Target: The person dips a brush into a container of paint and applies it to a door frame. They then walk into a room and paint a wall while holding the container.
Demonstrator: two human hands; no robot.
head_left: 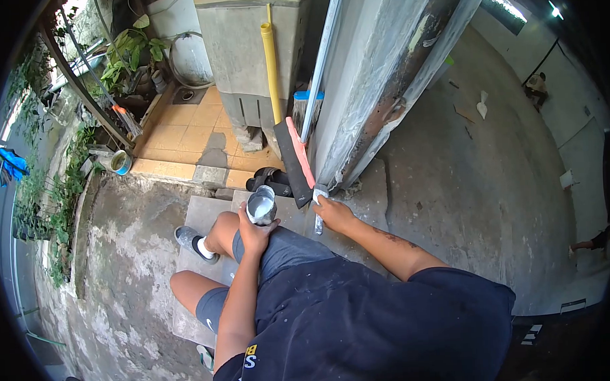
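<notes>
Container: round, open, grey-smeared cup with pale, wet-looking contents, seen in the head view above the person's bent leg, near the black sandals.
Left hand: the left hand is closed around the lower part of the cup, fingers and thumb on opposite sides, its mouth facing up toward the camera.
Right hand: the right hand grips a narrow, pale, paint-smeared hand tool, one end showing above the fingers and the other below; its exact type is too small to tell.
Post: tall, grey-white, streaked post with rusty brown patches; the upper end of the tool is near its foot, and whether they touch cannot be told.
Squeegee: black-bladed squeegee with a pink bar, leaning just beside the post, close to the right hand.
Broom: blue-topped broom head behind a long, pale blue pole.
Pipe: yellow plastic pipe, upright against a large, grey-beige bin.
Sandals: black sandals at the edge of the orange tiled step.
Far side: another person by the wall, well apart.
</notes>
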